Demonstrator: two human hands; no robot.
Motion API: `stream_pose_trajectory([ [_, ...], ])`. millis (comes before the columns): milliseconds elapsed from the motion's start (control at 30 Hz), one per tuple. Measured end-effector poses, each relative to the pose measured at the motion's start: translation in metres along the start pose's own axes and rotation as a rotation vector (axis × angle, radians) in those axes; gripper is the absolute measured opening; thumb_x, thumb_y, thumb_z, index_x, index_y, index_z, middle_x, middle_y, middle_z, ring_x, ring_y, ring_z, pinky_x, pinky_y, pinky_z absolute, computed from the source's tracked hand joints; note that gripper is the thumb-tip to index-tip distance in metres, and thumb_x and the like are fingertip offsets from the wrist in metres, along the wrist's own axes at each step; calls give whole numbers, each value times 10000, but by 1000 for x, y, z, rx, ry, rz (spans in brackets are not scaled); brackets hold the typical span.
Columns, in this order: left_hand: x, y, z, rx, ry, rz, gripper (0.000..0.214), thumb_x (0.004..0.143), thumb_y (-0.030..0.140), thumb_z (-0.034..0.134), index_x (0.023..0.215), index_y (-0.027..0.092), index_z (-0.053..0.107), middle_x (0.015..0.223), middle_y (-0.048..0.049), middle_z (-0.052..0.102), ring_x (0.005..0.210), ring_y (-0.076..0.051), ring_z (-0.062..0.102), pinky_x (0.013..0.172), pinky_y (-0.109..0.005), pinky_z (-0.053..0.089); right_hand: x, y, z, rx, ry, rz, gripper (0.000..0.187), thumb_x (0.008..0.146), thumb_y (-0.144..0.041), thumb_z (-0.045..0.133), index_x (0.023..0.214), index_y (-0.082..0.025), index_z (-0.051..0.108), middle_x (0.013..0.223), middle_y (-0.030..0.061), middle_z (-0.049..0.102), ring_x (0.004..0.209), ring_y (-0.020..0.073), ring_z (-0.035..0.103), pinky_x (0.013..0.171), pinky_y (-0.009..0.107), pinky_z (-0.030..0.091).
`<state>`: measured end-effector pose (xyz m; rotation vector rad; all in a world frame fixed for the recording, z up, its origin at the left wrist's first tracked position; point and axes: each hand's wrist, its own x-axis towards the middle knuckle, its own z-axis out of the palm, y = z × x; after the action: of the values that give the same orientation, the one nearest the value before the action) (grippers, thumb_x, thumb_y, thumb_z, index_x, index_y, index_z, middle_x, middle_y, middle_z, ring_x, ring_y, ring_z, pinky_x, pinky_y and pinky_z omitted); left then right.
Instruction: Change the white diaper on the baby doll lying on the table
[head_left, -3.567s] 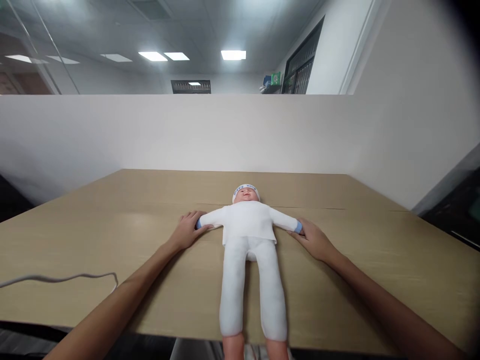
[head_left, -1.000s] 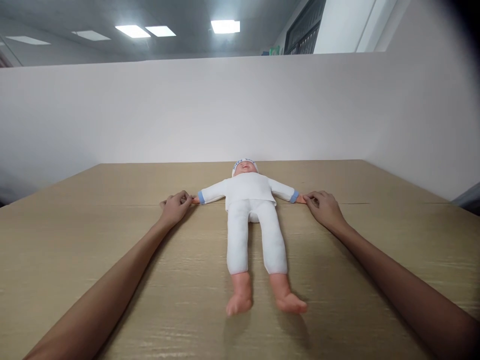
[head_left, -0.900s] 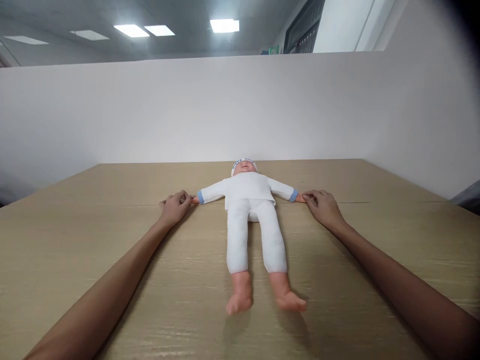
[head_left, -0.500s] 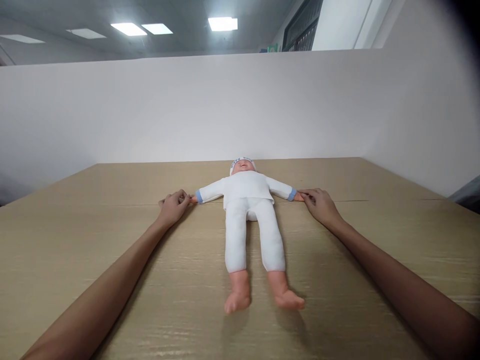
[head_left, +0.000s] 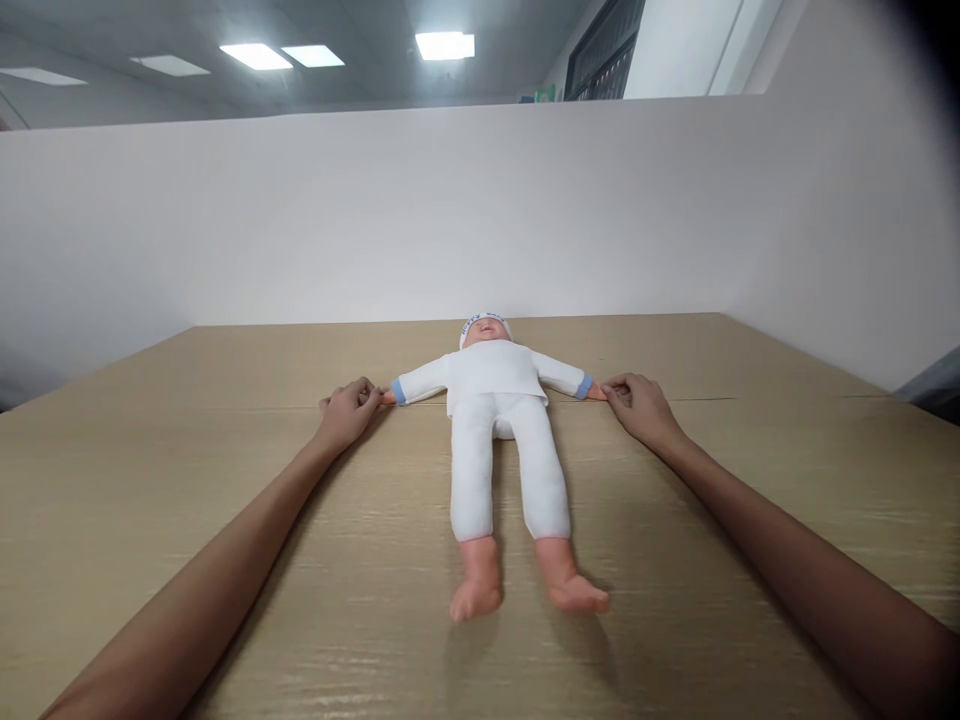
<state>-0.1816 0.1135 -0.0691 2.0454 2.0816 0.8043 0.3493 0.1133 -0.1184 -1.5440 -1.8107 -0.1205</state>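
A baby doll [head_left: 495,385] lies on its back on the wooden table, its bare feet toward me and its head at the far end. It wears a white top and trousers with blue cuffs, plus a white cap with blue lettering. Its arms are stretched out to both sides. My left hand [head_left: 349,412] pinches the doll's hand on the left between thumb and fingers. On the other side, my right hand [head_left: 640,408] grips the doll's other hand at the fingertips. Both my forearms rest low over the tabletop.
The light wood tabletop [head_left: 360,560] has a thin seam running across it. White partition walls [head_left: 450,215] stand behind the table and at its right. A dark grey object [head_left: 936,388] shows at the right edge. Ceiling lights [head_left: 445,46] shine beyond the partition.
The fingers of my right hand have curled in slightly at the doll's hand. The doll and my left hand keep their places.
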Motion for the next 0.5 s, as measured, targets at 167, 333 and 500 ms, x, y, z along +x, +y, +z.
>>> stream_pose_trajectory([
  [167,1,-1,1,-26,-7,-7,337,952,500,432,884,231,625,971,-63,749,972,-291,652,963,-438,390,1,5,1,5,-9,21,275,945,-452,546,871,-222,677,933,136,741,922,325,659,904,498,500],
  [333,2,-2,-2,-94,-32,-52,338,930,514,453,861,234,629,891,-38,742,921,-267,659,905,-394,431,2,11,5,56,7,78,285,919,-478,584,880,-215,687,986,143,759,937,312,683,910,492,526],
  [500,1,0,-4,-194,-34,-121,289,897,468,511,901,238,684,970,-45,782,957,-263,681,896,-373,463,0,5,3,119,32,113,314,905,-505,580,912,-207,679,997,136,766,932,294,700,912,480,542],
])
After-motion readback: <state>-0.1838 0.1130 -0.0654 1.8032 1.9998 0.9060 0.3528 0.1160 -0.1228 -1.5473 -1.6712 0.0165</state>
